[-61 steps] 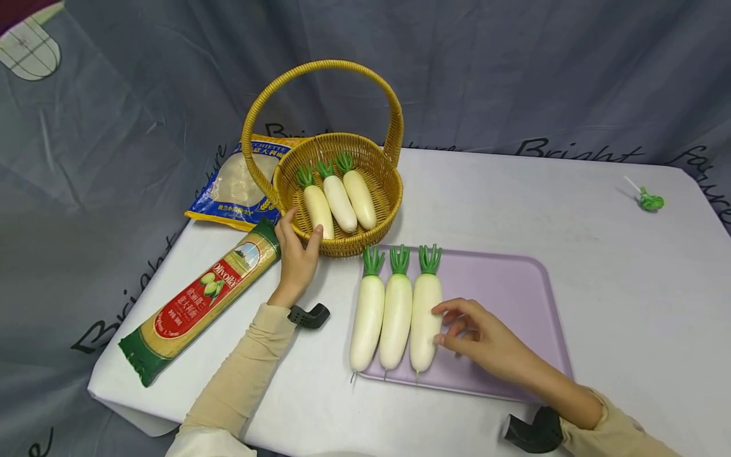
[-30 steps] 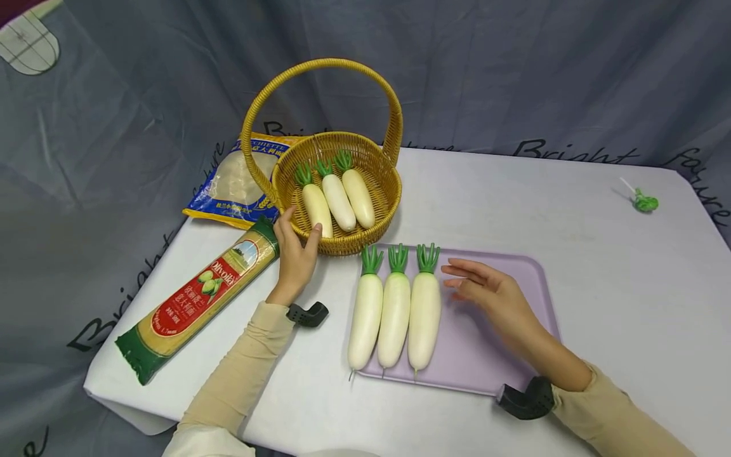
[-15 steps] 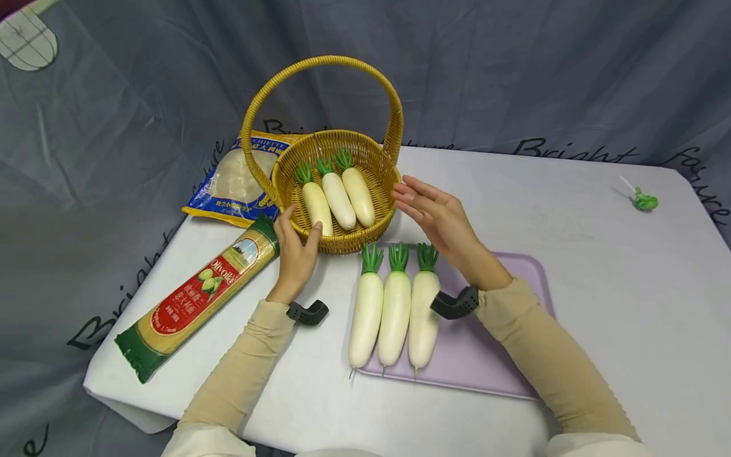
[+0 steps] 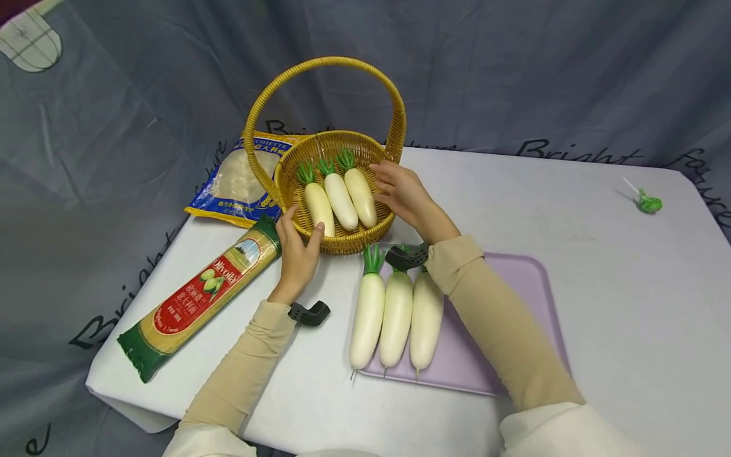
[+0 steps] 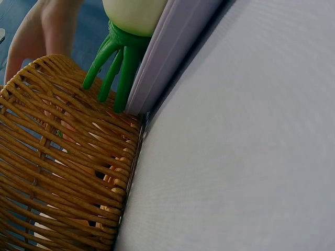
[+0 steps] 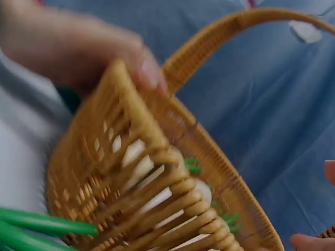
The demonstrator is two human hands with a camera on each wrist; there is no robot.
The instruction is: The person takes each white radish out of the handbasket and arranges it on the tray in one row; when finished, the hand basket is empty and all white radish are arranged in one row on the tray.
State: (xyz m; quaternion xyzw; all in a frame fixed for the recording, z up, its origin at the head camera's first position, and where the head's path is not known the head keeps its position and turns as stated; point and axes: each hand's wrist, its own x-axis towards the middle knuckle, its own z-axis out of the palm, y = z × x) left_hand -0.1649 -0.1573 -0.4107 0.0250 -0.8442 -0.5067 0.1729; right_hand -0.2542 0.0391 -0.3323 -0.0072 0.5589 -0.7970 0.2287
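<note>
Lying inside the wicker basket (image 4: pixel 356 245), the rightmost white radish (image 4: pixel 361 198) sits at 9 o'clock from the right hand (image 4: pixel 402 192), the nearer of the 2, its long axis running from 11 to 5 o'clock. The right hand is unclenched and holds nothing; contact cannot be confirmed. The left hand (image 4: pixel 298 259) grips the basket edge at 7 o'clock.
</note>
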